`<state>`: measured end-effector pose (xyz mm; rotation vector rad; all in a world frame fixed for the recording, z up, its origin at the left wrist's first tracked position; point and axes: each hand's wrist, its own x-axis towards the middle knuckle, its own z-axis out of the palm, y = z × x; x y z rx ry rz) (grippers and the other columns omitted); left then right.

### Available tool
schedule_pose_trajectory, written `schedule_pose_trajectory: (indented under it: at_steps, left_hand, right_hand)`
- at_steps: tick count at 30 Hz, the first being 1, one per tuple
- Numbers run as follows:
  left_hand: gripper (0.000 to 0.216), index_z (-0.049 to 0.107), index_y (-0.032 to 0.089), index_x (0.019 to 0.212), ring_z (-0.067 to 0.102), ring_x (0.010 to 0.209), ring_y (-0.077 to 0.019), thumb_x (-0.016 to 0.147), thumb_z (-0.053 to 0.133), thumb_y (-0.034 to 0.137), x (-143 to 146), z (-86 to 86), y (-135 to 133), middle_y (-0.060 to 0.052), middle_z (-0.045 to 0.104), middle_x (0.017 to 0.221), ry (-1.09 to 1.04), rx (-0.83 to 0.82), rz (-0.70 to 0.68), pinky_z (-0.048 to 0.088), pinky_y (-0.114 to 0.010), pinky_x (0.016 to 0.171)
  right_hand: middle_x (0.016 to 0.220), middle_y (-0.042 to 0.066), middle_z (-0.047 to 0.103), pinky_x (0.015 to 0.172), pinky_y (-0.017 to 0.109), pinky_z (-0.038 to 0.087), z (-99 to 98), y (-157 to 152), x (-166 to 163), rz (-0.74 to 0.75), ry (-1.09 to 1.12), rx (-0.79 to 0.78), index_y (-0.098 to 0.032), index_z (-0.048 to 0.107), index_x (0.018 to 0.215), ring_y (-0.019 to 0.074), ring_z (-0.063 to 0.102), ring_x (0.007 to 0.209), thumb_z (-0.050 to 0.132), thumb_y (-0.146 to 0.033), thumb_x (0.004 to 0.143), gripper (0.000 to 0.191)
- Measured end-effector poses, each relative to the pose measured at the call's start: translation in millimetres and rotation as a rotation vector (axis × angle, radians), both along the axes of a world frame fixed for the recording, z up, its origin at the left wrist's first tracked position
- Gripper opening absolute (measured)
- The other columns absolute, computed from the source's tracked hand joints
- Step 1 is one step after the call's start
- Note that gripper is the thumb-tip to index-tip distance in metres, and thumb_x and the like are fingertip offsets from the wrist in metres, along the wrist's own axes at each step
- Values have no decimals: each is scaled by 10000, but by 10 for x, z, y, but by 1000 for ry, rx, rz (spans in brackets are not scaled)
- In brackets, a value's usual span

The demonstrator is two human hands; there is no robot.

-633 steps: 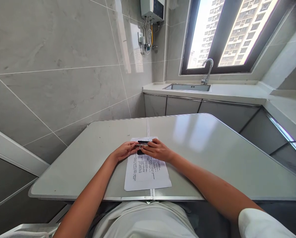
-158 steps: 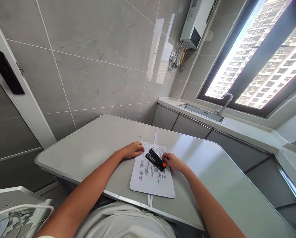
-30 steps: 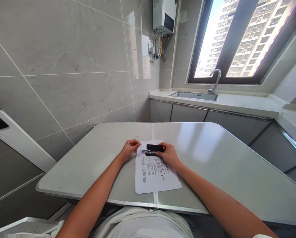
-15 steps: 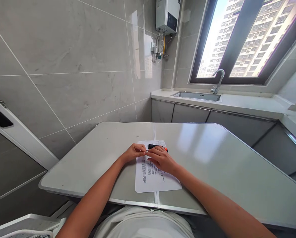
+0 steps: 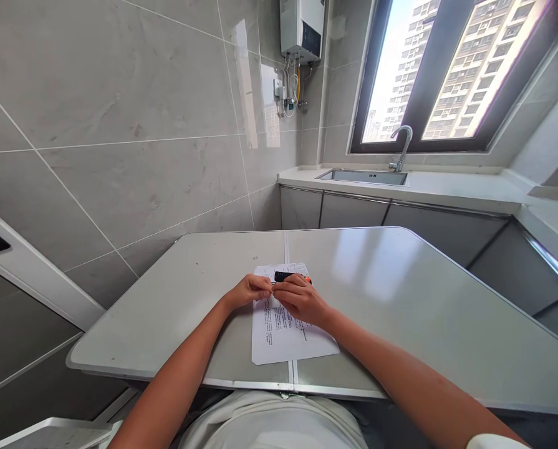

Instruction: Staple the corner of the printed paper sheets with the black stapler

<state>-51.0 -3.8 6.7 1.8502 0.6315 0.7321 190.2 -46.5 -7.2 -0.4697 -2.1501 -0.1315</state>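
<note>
My left hand [image 5: 250, 289] is closed in a pinch at the upper left of the printed sheet. Facing it, my right hand [image 5: 302, 299] has its fingers bent and pressed together. The fingertips of both meet over the paper [image 5: 279, 349], on something small and thin that the fingers mostly cover. Just beyond the right hand lies a slim black object with an orange-red end [image 5: 284, 275], partly hidden by the knuckles; its kind cannot be made out. The sheet has lines of text and rests flat across the table's middle seam.
A tiny loose bit [image 5: 255, 257] lies on the light folding table [image 5: 372, 324] past the paper. Behind stand a counter [image 5: 461, 184] with a sink [image 5: 367, 178] and tap [image 5: 403, 146], below a window. A water heater [image 5: 302, 31] hangs on the tiled wall.
The camera view has turned slightly to the right. Both hands keep meeting at the fingertips, with only small finger movements. The black object and the sheet stay put on the table.
</note>
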Motion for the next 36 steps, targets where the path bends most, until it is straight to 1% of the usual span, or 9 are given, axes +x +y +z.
schedule_pose_trajectory:
  at_steps: [5, 12, 16, 21, 27, 29, 31, 34, 36]
  left_hand:
    - [435, 812, 150, 1011, 473, 619, -122, 893, 716, 557, 1, 4, 13, -44, 624, 727, 30, 22, 131, 376, -258, 584]
    - [280, 766, 209, 886, 489, 640, -160, 943, 619, 441, -69, -173, 189, -20, 657, 728, 226, 308, 546, 349, -288, 639]
    - [200, 733, 227, 870, 566, 780, -217, 949, 566, 303, -153, -255, 301, -53, 689, 839, 383, 406, 692, 383, -312, 722]
    - [182, 701, 196, 957, 559, 1006, -277, 932, 523, 173, -203, -356, 390, -113, 632, 1021, 636, 460, 810, 420, -378, 907]
    - [197, 676, 213, 1036, 578, 1070, -297, 938, 520, 142, -184, -384, 475, -112, 662, 1085, 783, 431, 799, 426, -412, 935]
    - [212, 683, 200, 1060, 607, 1037, -293, 938, 520, 143, -186, -364, 544, -119, 674, 1081, 785, 421, 796, 451, -419, 933]
    - [273, 683, 187, 1158, 615, 1100, -296, 948, 513, 150, -193, -354, 627, -146, 656, 1221, 773, 432, 799, 465, -428, 979]
    - [452, 595, 211, 1404, 471, 1413, -304, 973, 476, 149, -200, -391, 741, -133, 441, 1597, 761, 528, 723, 401, -446, 1149]
    - [504, 542, 228, 1486, 308, 1555, -297, 1000, 430, 156, -204, -444, 799, -90, 306, 1704, 795, 570, 641, 330, -472, 1229]
  right_hand:
    - [972, 53, 765, 833, 392, 517, 73, 71, 71, -109, 130, -123, -260, 724, 973, 210, 644, 891, 563, -194, 1010, 179]
    - [827, 30, 764, 842, 421, 503, 54, 447, 587, -522, 334, -506, -259, 749, 820, 243, 636, 802, 634, -332, 908, 162]
    - [891, 57, 783, 866, 388, 506, -109, 662, 896, -720, 365, -794, -240, 784, 785, 237, 661, 819, 679, -365, 808, 164]
    - [962, 120, 770, 806, 374, 510, -224, 772, 1046, -860, 422, -908, -193, 802, 782, 272, 681, 882, 748, -361, 720, 187]
    - [921, 87, 771, 761, 319, 475, -199, 768, 1001, -902, 470, -958, -180, 775, 1091, 229, 687, 859, 617, -327, 849, 323]
    - [862, 79, 769, 719, 311, 453, -184, 750, 973, -915, 475, -981, -182, 756, 1090, 223, 682, 829, 542, -314, 904, 313]
    - [781, 63, 759, 680, 305, 432, -176, 730, 949, -923, 461, -1016, -191, 747, 1048, 220, 672, 781, 517, -292, 914, 284]
    - [728, 46, 751, 667, 295, 421, -176, 711, 925, -929, 433, -1059, -209, 742, 976, 216, 663, 751, 538, -256, 881, 230]
    - [737, 46, 759, 675, 290, 425, -184, 710, 918, -930, 430, -1072, -212, 736, 963, 218, 666, 770, 543, -252, 871, 217]
